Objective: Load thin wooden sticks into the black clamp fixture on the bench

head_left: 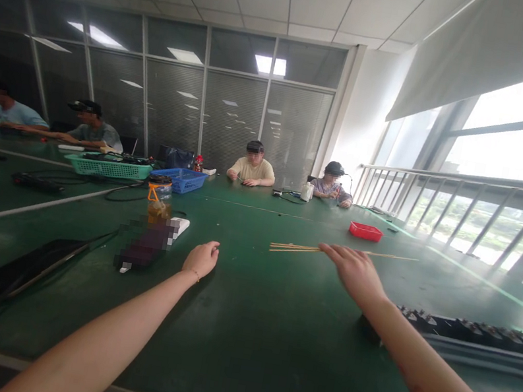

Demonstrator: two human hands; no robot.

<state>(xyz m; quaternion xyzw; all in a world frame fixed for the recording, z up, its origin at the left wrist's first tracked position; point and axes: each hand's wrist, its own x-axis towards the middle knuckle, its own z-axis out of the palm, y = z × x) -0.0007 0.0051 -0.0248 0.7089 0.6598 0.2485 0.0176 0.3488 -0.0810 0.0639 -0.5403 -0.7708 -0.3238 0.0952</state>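
My right hand is closed over a few thin bamboo skewers, just above the green table. Their ends fan out slightly to the left, and thinner tips stick out past the fingers on the right. To the left, my left hand is curled closed near the tabletop, apart from the skewers. A small dark spot shows at its fingertips, too small to name. Beside my right forearm lies a long black rack with a row of metal clips along its top.
On the green table, a bottle with an orange strap, a dark pouch and a black tablet lie left. Farther off are a red basket, a blue basket and a green basket. Several people sit beyond.
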